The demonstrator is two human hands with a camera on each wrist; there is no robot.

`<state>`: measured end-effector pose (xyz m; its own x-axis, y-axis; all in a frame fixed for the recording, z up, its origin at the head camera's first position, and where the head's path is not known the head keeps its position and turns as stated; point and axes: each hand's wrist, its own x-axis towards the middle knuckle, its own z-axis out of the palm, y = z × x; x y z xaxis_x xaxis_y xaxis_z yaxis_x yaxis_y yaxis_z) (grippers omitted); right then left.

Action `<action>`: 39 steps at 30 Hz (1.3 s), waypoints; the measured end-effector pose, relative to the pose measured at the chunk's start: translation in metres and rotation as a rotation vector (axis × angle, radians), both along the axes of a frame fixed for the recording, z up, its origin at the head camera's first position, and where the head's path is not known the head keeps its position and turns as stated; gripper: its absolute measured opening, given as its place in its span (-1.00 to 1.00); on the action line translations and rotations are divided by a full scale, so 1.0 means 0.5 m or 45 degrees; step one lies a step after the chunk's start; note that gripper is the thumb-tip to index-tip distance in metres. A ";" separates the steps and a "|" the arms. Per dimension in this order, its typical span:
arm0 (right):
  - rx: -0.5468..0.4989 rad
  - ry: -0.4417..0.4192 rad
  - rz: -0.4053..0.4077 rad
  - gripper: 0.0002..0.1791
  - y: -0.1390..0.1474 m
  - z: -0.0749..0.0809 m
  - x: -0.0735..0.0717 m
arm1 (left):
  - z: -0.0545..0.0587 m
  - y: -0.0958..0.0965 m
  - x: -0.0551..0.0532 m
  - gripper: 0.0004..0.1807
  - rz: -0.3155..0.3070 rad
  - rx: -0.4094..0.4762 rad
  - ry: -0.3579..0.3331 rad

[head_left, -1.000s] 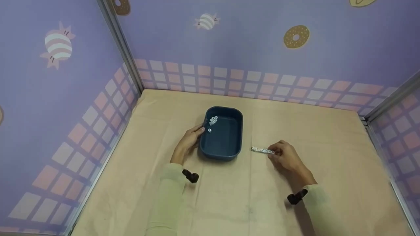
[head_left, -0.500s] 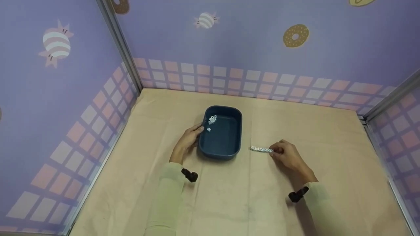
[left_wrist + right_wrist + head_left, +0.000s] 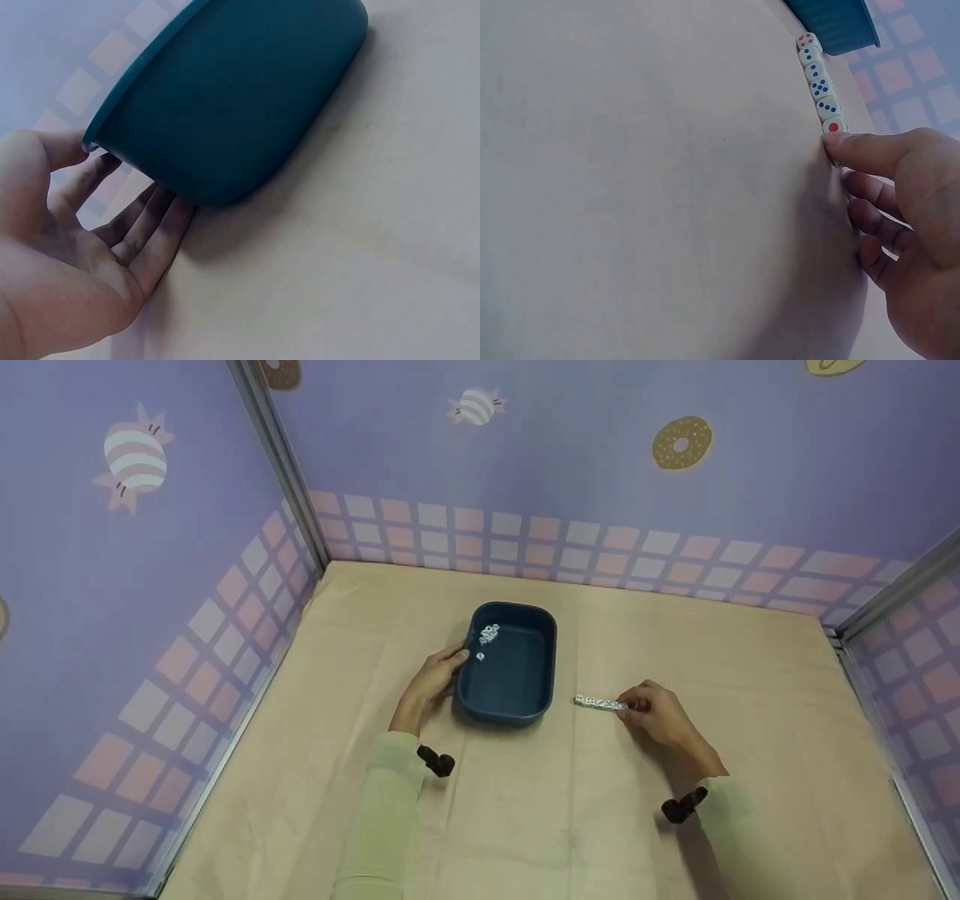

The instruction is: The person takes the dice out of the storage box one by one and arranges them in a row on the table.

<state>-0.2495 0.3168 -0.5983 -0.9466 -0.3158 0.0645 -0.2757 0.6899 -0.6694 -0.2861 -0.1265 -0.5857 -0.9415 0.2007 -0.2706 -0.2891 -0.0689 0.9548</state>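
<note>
1 row, white dice [image 3: 820,88], red and blue pips.

Blue bin [image 3: 517,671], white dice [image 3: 820,88] spotted red or blue, beige cloth [image 3: 510,810], purple wall [image 3: 574,450] with pink-and-white checks

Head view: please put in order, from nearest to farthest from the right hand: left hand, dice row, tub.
1. Dice row: touching the right hand.
2. Tub: left of the row, apart from it.
3. Left hand: at the tub's left side.
</note>
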 end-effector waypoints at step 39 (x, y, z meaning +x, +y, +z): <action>-0.436 0.300 -0.011 -0.66 -0.359 0.100 -0.086 | 0.009 0.015 0.001 -0.42 0.060 -0.098 -0.031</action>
